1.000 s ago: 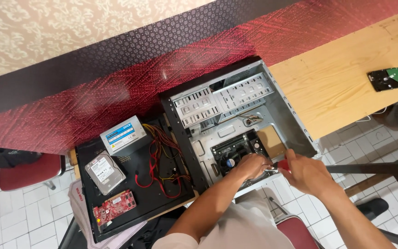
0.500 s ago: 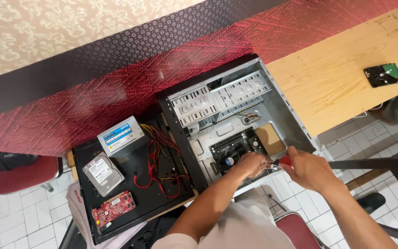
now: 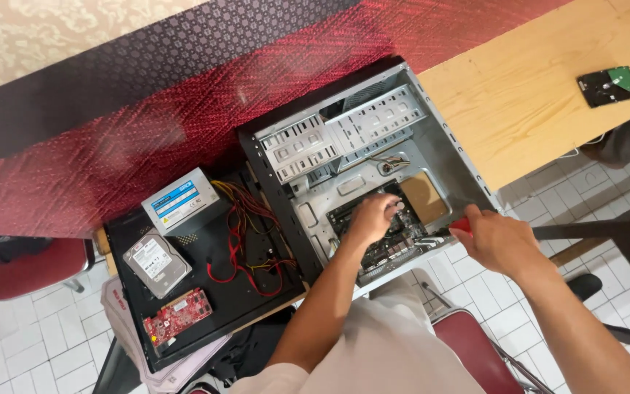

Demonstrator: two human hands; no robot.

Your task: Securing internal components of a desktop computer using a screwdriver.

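Currently, the left hand (image 3: 372, 217) reaches into the open grey metal computer case (image 3: 442, 157), which lies on its side across a light wooden table (image 3: 519, 95), and rests with loosely curled fingers on the dark green motherboard (image 3: 391, 241) at the bottom of the case; whether the fingers grip any part cannot be told. The right hand (image 3: 496, 239) is closed around a red-handled tool (image 3: 461, 225) at the near edge of the case, just beside the motherboard; the tool's tip is hidden. Perforated silver drive cages (image 3: 344, 131) occupy the far part of the case, and a tan square patch (image 3: 424, 197) lies just beyond the left hand. Beside the case, a black flat side panel (image 3: 257, 299) carries a silver box-shaped power supply (image 3: 180, 201) with red, yellow and black wires (image 3: 246, 241), a silver hard drive (image 3: 156, 263) and a red expansion card (image 3: 178, 316). A second hard drive with a green circuit board (image 3: 608, 85) lies well apart on the table. Red chairs (image 3: 34, 264) stand on the white tiled floor (image 3: 23, 350).
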